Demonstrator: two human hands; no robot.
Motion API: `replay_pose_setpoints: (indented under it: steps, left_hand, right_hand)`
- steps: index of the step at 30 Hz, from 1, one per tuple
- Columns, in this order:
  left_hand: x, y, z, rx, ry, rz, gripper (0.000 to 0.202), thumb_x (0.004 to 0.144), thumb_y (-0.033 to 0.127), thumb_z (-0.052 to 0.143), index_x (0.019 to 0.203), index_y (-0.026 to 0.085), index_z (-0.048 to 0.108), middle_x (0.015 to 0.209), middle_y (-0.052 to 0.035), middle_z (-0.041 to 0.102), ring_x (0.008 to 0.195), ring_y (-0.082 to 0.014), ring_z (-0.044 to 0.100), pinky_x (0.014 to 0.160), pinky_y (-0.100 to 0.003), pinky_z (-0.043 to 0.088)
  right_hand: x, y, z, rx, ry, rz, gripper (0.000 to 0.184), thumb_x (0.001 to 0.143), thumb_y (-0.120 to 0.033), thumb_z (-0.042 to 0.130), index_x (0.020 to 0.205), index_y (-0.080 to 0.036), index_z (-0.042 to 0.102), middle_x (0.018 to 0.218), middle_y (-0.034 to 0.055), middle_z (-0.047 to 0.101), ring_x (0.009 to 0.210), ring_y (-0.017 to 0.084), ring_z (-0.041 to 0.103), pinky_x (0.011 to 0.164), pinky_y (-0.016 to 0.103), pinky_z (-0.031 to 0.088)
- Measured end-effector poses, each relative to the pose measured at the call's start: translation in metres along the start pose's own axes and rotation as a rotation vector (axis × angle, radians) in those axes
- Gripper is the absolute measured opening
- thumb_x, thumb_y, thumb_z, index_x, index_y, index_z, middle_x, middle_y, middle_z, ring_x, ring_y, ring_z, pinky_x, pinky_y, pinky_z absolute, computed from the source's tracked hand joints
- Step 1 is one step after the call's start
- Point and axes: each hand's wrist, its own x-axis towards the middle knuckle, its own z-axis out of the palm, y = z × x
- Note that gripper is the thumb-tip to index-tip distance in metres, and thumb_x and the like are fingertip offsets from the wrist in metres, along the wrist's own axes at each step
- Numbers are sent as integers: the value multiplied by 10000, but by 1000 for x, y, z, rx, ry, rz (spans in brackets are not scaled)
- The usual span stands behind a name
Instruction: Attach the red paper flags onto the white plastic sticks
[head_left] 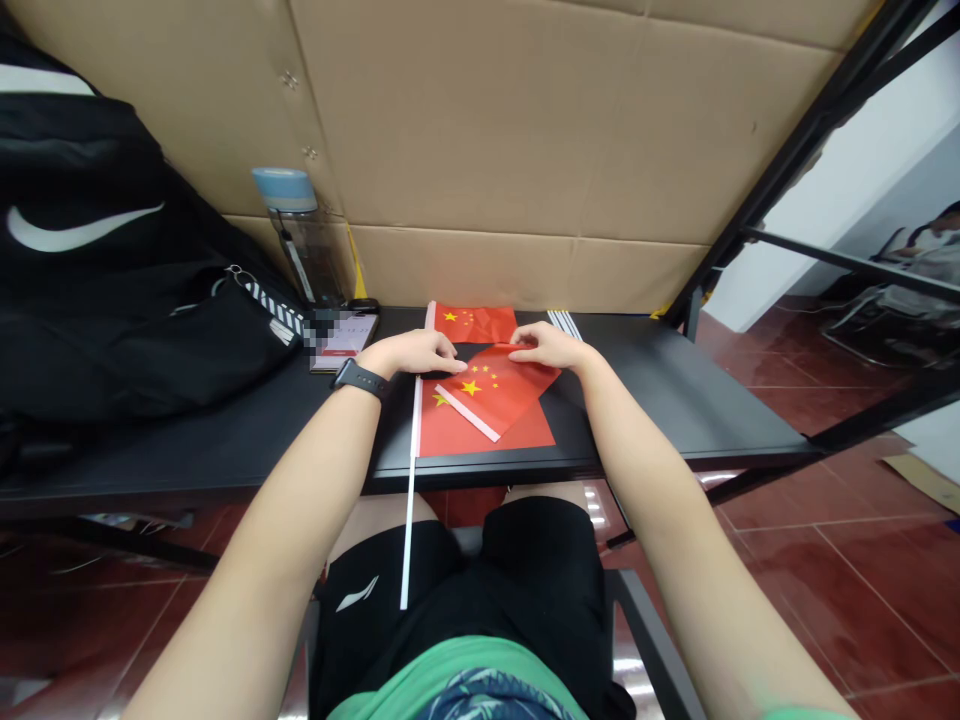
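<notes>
Head view puts a loose flag [517, 393] between both hands, slantwise over a lower flag [451, 438] near the front of the black table [712, 405], its white sleeve facing the front left. The right hand [549, 346] seems to pinch the loose flag's upper edge between thumb and forefinger; the left hand [421, 353] has its fingers bent and thumb stretched to the upper left corner, though whether they grip cloth I cannot tell. A white stick [409, 520] follows the lower flag's left edge and juts out over the lap; a third flag [484, 323] lies behind. The step in hand looks like handling and turning the loose flag; the next move probably calls for a light hold on its edges, leaving the lower flag undisturbed
</notes>
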Motion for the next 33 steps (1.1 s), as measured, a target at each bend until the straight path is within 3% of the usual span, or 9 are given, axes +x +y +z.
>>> replay_pose_setpoints:
  steps: [4,7,11,17,19,22,27,30,33]
  left_hand:
    - [0,6,-1,-32,-55,30,460,720,685,772,907,268,823,1051,-41,809,1003,-281,704,881,-328,473]
    - [0,7,-1,-40,-28,-11,498,685,661,808,957,246,767,1080,-52,795,1038,-291,697,880,-343,485]
    - [2,-3,4,-253,23,1,558,667,553,859,1052,226,622,1126,-79,774,1040,-278,710,888,-363,516]
    - [1,-6,7,-591,62,113,688,798,389,842,1393,253,525,871,3,767,939,-210,742,1003,-396,510]
    - [-2,-1,5,-679,92,186,711,855,370,808,1498,256,526,949,-27,788,1025,-213,739,1082,-418,484]
    - [-5,4,3,-721,128,225,739,910,373,757,1593,269,495,1222,-81,780,1259,-238,673,1195,-435,413]
    - [-4,5,6,-496,-36,141,770,894,429,753,1609,332,483,1564,-63,603,1493,-284,502,1253,-447,368]
    - [-5,12,8,-411,-69,135,667,887,459,748,1513,275,611,1612,-57,552,1520,-299,471,1274,-429,346]
    - [-7,19,9,-438,-17,117,611,897,456,729,1461,229,658,1562,-70,604,1482,-298,520,1263,-423,373]
  right_hand:
    - [-1,2,-4,158,134,-22,291,793,-484,774,887,-219,697,943,23,734,897,219,662,814,344,501]
    - [-2,6,-6,264,216,15,334,761,-491,811,908,-226,670,968,31,741,935,239,681,820,359,526]
    - [-4,8,-8,362,274,82,371,731,-488,835,928,-237,645,933,32,757,901,254,707,808,387,553]
    - [3,18,-2,464,519,88,537,726,-467,826,1142,-298,531,964,22,722,878,269,720,792,441,589]
    - [7,25,1,411,615,105,589,758,-478,795,1231,-316,485,1018,28,698,930,273,718,803,446,595]
    - [12,33,3,304,693,168,618,822,-505,728,1331,-323,428,1094,44,661,997,271,717,818,432,593]
    - [14,35,4,234,698,283,647,909,-510,608,1440,-297,307,1099,55,673,1012,261,740,817,391,585]
    - [13,34,4,191,691,304,633,949,-502,567,1471,-289,279,1142,73,688,1029,262,736,816,394,586]
    - [12,32,3,167,686,315,641,968,-548,565,1490,-294,295,1154,93,680,1017,281,723,821,433,588]
